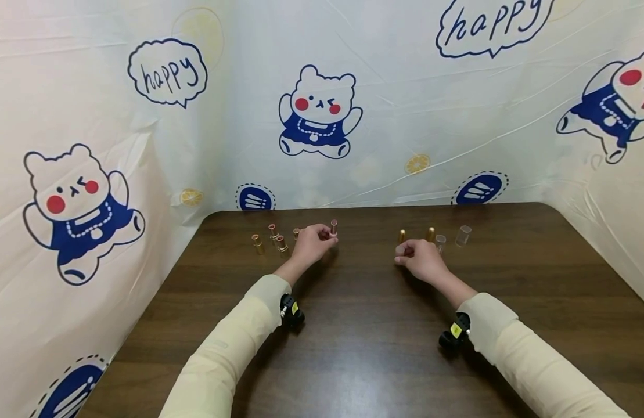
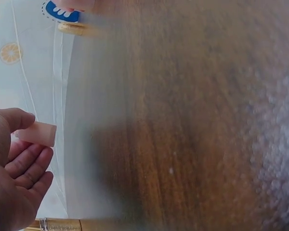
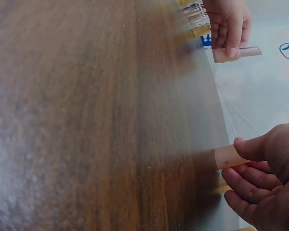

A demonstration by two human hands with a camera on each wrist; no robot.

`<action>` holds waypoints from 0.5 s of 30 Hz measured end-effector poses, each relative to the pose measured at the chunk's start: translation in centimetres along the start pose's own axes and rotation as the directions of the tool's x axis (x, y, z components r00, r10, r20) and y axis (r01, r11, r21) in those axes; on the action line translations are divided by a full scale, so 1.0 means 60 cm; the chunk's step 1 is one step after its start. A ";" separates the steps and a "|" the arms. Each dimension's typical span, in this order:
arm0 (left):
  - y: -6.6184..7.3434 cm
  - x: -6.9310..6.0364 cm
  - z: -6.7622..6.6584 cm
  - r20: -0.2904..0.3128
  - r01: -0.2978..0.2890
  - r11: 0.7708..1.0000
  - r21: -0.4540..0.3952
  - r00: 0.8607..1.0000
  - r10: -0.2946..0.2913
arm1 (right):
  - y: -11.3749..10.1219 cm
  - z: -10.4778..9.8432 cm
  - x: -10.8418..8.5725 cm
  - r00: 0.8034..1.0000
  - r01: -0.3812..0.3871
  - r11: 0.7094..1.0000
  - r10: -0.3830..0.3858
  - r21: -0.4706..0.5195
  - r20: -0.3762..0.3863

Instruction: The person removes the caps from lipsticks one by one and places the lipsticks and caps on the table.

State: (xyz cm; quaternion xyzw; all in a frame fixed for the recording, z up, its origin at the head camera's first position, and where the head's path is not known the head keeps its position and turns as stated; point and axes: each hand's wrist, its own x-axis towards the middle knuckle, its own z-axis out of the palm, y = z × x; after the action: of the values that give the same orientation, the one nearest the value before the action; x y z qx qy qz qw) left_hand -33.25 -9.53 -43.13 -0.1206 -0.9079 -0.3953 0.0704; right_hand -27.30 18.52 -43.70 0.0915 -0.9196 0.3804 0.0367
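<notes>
My left hand (image 1: 312, 245) pinches a pale pink lipstick (image 1: 334, 227) between thumb and fingers, upright, with its slanted tip pointing up. In the left wrist view the pink base (image 2: 38, 134) of that lipstick shows beside my loosely bent fingers. To the right, my right hand (image 1: 422, 260) is low over the table. Its thumb and fingers pinch a pale pink cylinder (image 3: 228, 157); the fingers hide its other end, so I cannot tell if it is a cap. Several gold lipsticks (image 1: 257, 244) stand just left of my left hand.
Behind my right hand stand two gold pieces (image 1: 431, 234), with a clear cap (image 1: 441, 240) and another clear cap (image 1: 463, 235) farther right. All are on the brown wooden table (image 1: 363, 348). A printed curtain (image 1: 384, 128) hangs along the table's back and sides.
</notes>
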 end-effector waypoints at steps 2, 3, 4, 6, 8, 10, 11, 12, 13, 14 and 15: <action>-0.002 0.001 0.001 0.008 0.004 1.000 0.002 1.000 -0.004 | 0.000 0.000 0.001 1.000 -0.005 1.000 0.005 -0.001 0.001; -0.002 0.001 0.002 0.013 0.006 1.000 0.003 1.000 -0.006 | -0.001 0.000 0.001 1.000 -0.006 1.000 0.006 -0.001 0.003; -0.003 0.002 0.002 0.017 0.010 1.000 0.003 1.000 -0.010 | -0.001 0.000 0.001 1.000 -0.009 1.000 0.009 -0.002 0.005; -0.004 0.002 0.003 0.022 0.015 1.000 0.007 1.000 -0.015 | -0.001 0.001 0.001 1.000 -0.016 1.000 0.016 -0.001 0.006; -0.004 0.002 0.004 0.026 0.017 1.000 0.006 1.000 -0.017 | -0.002 0.001 0.000 1.000 -0.020 1.000 0.020 -0.003 0.008; -0.004 0.002 0.004 0.026 0.017 1.000 0.004 1.000 -0.017 | -0.002 0.001 -0.001 1.000 -0.020 1.000 0.020 -0.006 0.006; -0.003 0.002 0.004 0.027 0.015 1.000 0.003 1.000 -0.015 | -0.003 0.001 -0.001 1.000 -0.020 1.000 0.020 -0.008 0.005; -0.003 0.001 0.003 0.028 0.015 1.000 0.004 0.999 -0.015 | -0.003 0.002 -0.001 1.000 -0.018 1.000 0.018 -0.010 0.003; -0.003 0.001 0.003 0.030 0.015 1.000 0.005 0.999 -0.015 | -0.003 0.001 -0.001 1.000 -0.016 1.000 0.016 -0.010 0.002; -0.003 0.001 0.003 0.033 0.015 1.000 0.007 0.999 -0.015 | -0.003 0.001 -0.001 1.000 -0.015 1.000 0.015 -0.010 0.001; -0.003 0.000 0.003 0.036 0.015 1.000 0.010 0.999 -0.016 | -0.003 0.001 -0.001 1.000 -0.014 1.000 0.014 -0.012 0.002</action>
State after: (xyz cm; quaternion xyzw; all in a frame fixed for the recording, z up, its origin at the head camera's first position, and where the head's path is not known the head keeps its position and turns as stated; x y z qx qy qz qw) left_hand -33.32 -9.50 -43.35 -0.1202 -0.9118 -0.3892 0.0517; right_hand -27.21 18.36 -43.66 0.0854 -0.9225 0.3750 0.0336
